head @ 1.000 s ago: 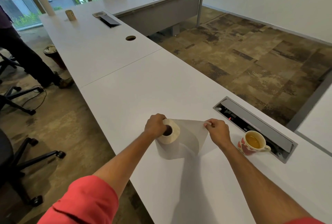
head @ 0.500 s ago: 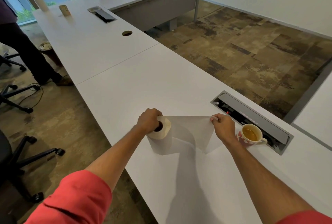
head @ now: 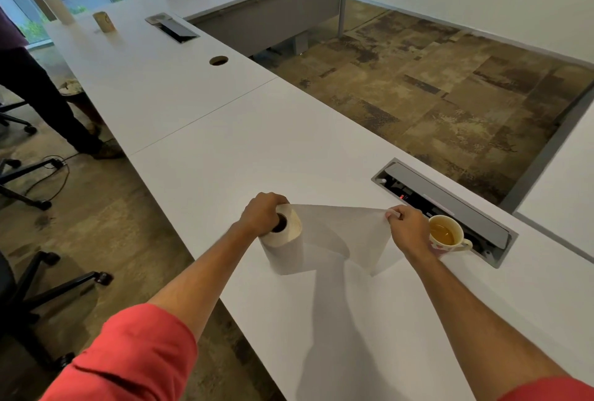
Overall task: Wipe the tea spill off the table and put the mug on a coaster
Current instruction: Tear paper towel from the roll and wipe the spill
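Paper towel roll (head: pixel 283 248): upright near counter (head: pixel 225 150) left edge; left hand (head: pixel 262 217) grips its top. Right hand (head: pixel 409 230) pinches the sheet (head: pixel 344 233), drawn taut. Light, soft, tears easily. Mug (head: pixel 445 236): tea-filled, beside cable tray (head: pixel 450 207); likely spill-prone, best held by handle.

Likely office: long desks (head: pixel 199 101), cable ports (head: pixel 450 207), swivel chairs (head: pixel 35 291).

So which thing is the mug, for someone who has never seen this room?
Start at the long white table and find the grey cable box sunk into it on the right. The mug stands just in front of that box, beside the right hand: pale with red spots and holding amber tea.
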